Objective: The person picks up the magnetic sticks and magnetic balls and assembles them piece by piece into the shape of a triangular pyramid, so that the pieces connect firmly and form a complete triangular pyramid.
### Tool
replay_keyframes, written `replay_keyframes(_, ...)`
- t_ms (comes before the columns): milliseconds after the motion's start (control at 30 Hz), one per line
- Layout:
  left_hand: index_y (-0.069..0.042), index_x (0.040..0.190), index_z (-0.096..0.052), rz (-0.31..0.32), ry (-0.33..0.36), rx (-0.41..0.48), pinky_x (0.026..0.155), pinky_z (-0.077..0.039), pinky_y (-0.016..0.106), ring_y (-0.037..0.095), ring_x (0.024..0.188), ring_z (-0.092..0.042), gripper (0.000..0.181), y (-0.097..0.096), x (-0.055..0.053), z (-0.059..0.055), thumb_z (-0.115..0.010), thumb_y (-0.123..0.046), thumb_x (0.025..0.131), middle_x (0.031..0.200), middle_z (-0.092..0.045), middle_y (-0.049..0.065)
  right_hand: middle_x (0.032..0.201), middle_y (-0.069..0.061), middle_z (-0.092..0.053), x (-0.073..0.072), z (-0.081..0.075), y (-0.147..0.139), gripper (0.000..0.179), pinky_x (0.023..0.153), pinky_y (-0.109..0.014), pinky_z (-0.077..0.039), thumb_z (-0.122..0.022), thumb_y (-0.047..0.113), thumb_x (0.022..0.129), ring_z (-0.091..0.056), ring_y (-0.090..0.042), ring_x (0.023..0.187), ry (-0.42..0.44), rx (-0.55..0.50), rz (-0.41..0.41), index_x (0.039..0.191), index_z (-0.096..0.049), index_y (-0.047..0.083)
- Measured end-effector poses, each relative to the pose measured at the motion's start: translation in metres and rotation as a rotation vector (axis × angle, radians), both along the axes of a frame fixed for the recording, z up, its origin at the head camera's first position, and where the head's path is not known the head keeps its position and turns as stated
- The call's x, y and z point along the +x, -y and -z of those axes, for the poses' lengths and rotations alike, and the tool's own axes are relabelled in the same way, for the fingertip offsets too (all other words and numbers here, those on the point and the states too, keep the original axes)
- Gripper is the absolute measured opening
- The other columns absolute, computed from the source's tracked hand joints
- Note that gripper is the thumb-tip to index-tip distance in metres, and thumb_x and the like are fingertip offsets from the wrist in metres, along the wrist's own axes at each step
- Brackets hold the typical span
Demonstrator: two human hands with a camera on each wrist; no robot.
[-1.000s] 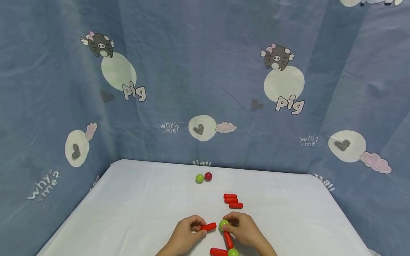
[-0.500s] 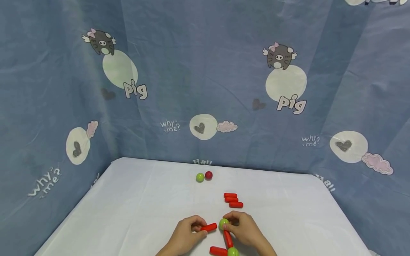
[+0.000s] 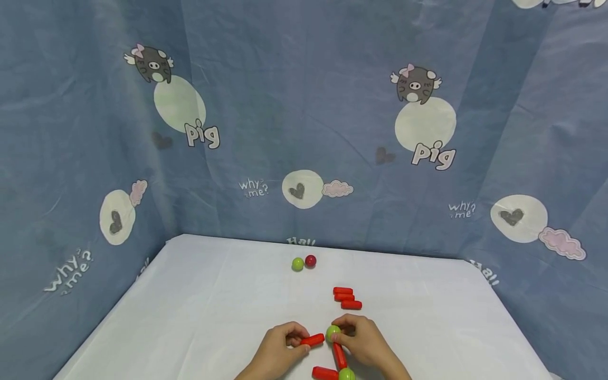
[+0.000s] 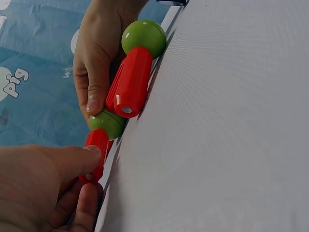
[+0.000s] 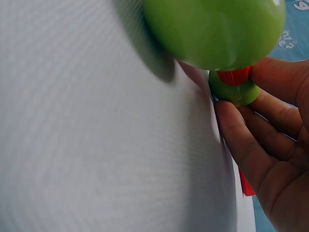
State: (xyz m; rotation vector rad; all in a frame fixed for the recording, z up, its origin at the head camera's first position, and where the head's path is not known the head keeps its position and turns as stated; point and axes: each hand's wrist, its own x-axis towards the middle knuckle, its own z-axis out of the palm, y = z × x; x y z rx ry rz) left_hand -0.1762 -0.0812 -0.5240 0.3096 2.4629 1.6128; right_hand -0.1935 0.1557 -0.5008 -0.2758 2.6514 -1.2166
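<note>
While a red rod point(image 3: 313, 340) is pinched between thumb and fingers of the left hand point(image 3: 280, 345), a green ball point(image 3: 332, 332) is gripped by the right hand point(image 3: 362, 340). The red rod is pointed right, toward the green ball; whether the two are touching cannot be told. Between the green ball and a near ball point(image 3: 347, 374), also green, a second rod point(image 3: 339, 356) is joined end-on. Left of the near ball, a third rod point(image 3: 325, 373) is laid with one end against it. Farther off, slightly right, three rods point(image 3: 344, 297) are lined up side by side on the white table point(image 3: 228, 306). Near the far edge, a far green ball point(image 3: 297, 264) and a dark red ball point(image 3: 311, 261) are set close together, green at left. Behind, a blue cloth point(image 3: 304, 132) is printed with pigs.
</note>
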Motion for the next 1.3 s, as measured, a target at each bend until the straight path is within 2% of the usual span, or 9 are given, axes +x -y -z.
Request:
replay_keyframes(367, -0.016, 0.097, -0.071, -0.002, 0.019, -0.028, 0.066, -0.046, 0.019, 0.010, 0.078, -0.059, 0.015, -0.0012, -0.0015, 0.0005, -0.081, -0.013, 0.085, 0.090, -0.068, -0.005, 0.092, 0.006, -0.071, -0.0008, 0.0002, 0.0028, 0.030, 0.088, -0.046, -0.059, -0.081, 0.031, 0.087, -0.064, -0.014, 0.087, -0.001, 0.001, 0.005, 0.111, -0.075, 0.015)
replay_keyframes(567, -0.016, 0.097, -0.071, 0.007, 0.008, -0.029, 0.067, -0.047, 0.018, 0.009, 0.078, -0.059, 0.015, -0.0014, -0.0021, 0.0002, -0.081, -0.013, 0.086, 0.092, -0.069, -0.005, 0.093, 0.005, -0.071, -0.0009, -0.0029, 0.0028, 0.030, 0.087, -0.044, -0.059, -0.081, 0.031, 0.087, -0.065, -0.013, 0.087, -0.010, 0.000, 0.004, 0.111, -0.075, 0.014)
replay_keyframes(933, -0.014, 0.097, -0.072, 0.021, -0.008, -0.006, 0.063, -0.046, 0.019, 0.007, 0.073, -0.059, 0.016, -0.0036, 0.0006, 0.0039, -0.082, -0.013, 0.084, 0.083, -0.066, -0.004, 0.093, 0.005, -0.071, 0.0003, -0.0019, 0.0031, 0.030, 0.086, -0.044, -0.059, -0.081, 0.031, 0.087, -0.065, -0.013, 0.087, -0.003, -0.017, -0.008, 0.111, -0.075, 0.014)
replay_keyframes(1300, -0.014, 0.097, -0.072, 0.014, -0.009, -0.020, 0.063, -0.047, 0.019, 0.008, 0.073, -0.059, 0.017, -0.0043, 0.0013, 0.0006, -0.082, -0.013, 0.084, 0.085, -0.067, -0.005, 0.094, 0.004, -0.072, 0.0009, -0.0026, 0.0041, 0.029, 0.082, -0.041, -0.060, -0.080, 0.030, 0.088, -0.066, -0.013, 0.087, -0.014, -0.022, -0.004, 0.110, -0.075, 0.012)
